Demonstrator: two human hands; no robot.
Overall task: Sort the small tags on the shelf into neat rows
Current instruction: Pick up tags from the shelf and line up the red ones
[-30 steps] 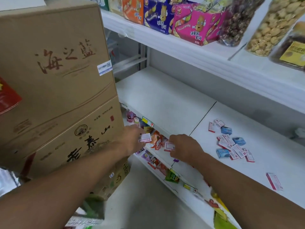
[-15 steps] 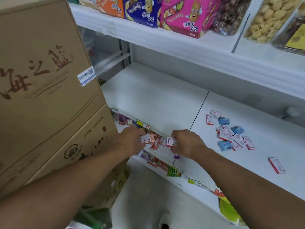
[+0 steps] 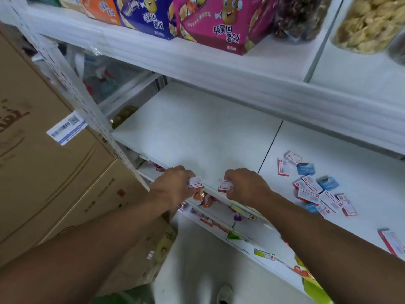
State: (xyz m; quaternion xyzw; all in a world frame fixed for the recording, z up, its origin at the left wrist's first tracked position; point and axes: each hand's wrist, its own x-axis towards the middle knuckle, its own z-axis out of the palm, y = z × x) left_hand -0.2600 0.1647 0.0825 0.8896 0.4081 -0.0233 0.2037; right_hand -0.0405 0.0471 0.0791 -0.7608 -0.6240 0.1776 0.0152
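Left hand [image 3: 173, 185] pinching one red-and-white tag [image 3: 194, 183], right hand [image 3: 243, 185] pinching another [image 3: 225, 185], both held at the shelf [image 3: 197, 132] front edge, a gap between. Probably brought to the bare left panel to start a row there, away from the clutter. Remaining tags [image 3: 315, 189] heaped loose on the right panel, overlapping, red mixed with blue; one stray [image 3: 391, 240] lying apart farther right. Snack boxes [image 3: 210, 20] above, cartons [image 3: 43, 163] at left.
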